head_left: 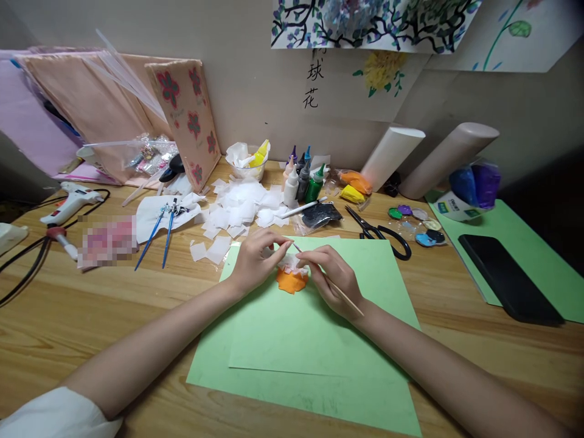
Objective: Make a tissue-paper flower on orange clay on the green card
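On light green paper (292, 340) lies an orange clay piece (292, 281) with a scalloped edge. Small white paper squares (289, 263) stand bunched on its upper part. My right hand (336, 281) grips a thin wooden stick (349, 299), whose far end points up and left over the white paper. My left hand (261, 260) is closed in a pinch, its thumb and forefinger meeting at the stick's tip. Whatever sits between those fingertips is too small to make out.
Loose white paper squares (241, 204) are heaped behind my hands. Black scissors (381, 234) and a dark phone (511, 280) lie to the right. Paint bottles (303, 182) stand at the back. Blue brushes (168, 234) and a glue gun (70, 204) are at left.
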Motion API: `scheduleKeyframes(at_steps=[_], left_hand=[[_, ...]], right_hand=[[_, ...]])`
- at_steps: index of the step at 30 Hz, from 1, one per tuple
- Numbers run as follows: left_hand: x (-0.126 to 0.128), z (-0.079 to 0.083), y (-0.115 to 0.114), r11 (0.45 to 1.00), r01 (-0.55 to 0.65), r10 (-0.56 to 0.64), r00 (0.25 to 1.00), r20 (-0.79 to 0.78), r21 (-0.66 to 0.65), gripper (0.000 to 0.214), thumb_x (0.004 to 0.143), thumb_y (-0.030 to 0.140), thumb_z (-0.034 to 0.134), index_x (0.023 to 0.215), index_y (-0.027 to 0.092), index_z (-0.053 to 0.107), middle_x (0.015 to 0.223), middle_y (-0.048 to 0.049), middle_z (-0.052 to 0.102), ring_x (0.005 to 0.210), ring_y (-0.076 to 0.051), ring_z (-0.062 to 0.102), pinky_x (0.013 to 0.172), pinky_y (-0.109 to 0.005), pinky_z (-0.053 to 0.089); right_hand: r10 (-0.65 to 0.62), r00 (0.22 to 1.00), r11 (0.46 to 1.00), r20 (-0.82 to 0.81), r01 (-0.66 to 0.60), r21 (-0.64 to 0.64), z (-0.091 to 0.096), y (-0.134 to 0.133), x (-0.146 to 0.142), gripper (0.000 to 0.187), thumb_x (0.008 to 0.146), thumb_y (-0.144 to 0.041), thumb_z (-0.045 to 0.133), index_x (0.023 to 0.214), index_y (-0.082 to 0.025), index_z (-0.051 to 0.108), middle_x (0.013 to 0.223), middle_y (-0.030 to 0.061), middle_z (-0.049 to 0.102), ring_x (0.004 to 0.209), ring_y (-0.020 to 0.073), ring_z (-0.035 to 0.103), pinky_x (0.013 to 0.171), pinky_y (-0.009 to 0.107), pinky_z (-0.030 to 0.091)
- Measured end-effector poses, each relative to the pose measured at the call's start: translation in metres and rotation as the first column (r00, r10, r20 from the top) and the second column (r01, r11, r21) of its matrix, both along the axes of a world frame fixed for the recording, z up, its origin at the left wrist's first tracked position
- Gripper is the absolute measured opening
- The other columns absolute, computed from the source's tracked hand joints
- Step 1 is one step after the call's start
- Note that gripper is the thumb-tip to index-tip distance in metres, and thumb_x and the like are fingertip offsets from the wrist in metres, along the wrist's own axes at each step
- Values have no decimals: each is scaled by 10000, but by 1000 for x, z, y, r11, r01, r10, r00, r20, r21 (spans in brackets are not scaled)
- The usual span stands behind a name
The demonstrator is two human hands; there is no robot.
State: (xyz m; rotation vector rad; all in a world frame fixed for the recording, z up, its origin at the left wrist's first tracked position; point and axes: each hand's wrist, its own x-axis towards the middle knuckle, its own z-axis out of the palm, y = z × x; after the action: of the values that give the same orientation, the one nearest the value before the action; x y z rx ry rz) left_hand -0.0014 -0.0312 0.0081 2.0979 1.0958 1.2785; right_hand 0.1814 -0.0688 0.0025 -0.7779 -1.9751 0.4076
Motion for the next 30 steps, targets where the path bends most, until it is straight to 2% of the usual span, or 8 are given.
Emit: scheduleKeyframes(at_steps=[4, 7, 10, 15, 21, 25, 30], left_hand=[[1, 1, 0, 998, 45, -41, 996, 77, -47, 88, 835, 224, 606, 847, 189, 686, 781, -26, 664, 727, -130, 562, 658, -262, 436], [1, 0, 3, 994, 20, -9, 995, 102, -106, 76, 811, 235, 636, 823, 189, 696, 746, -21, 657, 682, -126, 547, 609, -254, 423], [0, -2, 5, 991, 7, 8, 994, 113, -130, 63, 796, 229, 651, 810, 190, 698, 735, -16, 657, 663, -120, 537, 584, -247, 411], [1, -3, 5, 993, 9, 4, 993, 115, -115, 51, 788, 219, 654, 779, 187, 692, 739, -16, 665, 660, -119, 527, 596, -251, 411], [0, -1, 5, 993, 17, -7, 997, 82, -117, 46, 779, 169, 632, 752, 177, 669, 731, -13, 655, 690, -122, 554, 632, -252, 421], [0, 1, 3, 996, 2, 4, 998, 59, -94, 53, 758, 141, 625, 739, 177, 658, 725, -9, 643, 688, -124, 546, 640, -254, 426], [2, 3, 0, 999, -32, 32, 999, -4, -43, 63, 734, 126, 608, 710, 177, 635, 715, -17, 625, 692, -141, 539, 640, -270, 425]], right_hand=[[-75, 992, 973, -99, 51, -226, -1, 0, 0, 209, 941, -162, 413, 1077, -249, 545, 852, 18, 626, 784, 158, 587, 726, 299, 460], [-125, 971, 908, -203, 29, -419, 0, 2, 0, 161, 960, -253, 407, 1032, -246, 551, 818, 7, 639, 765, 150, 622, 694, 281, 469], [-148, 943, 858, -299, -28, -514, 1, 4, 0, 175, 959, -323, 411, 993, -236, 559, 836, 13, 649, 789, 155, 642, 689, 275, 482], [-121, 932, 816, -341, -102, -569, 0, 6, 1, 191, 947, -369, 437, 971, -228, 564, 845, 22, 664, 831, 167, 652, 701, 274, 491], [-93, 935, 797, -341, -135, -589, 0, 5, 1, 189, 939, -373, 453, 988, -220, 553, 893, 36, 670, 854, 171, 651, 705, 277, 502], [-64, 930, 771, -363, -184, -609, 1, 5, 0, 190, 933, -382, 459, 980, -216, 540, 864, 39, 680, 792, 169, 660, 663, 284, 524], [-64, 925, 772, -375, -192, -605, 1, 7, 0, 197, 925, -385, 474, 952, -207, 554, 848, 43, 692, 823, 185, 661, 662, 292, 523]])
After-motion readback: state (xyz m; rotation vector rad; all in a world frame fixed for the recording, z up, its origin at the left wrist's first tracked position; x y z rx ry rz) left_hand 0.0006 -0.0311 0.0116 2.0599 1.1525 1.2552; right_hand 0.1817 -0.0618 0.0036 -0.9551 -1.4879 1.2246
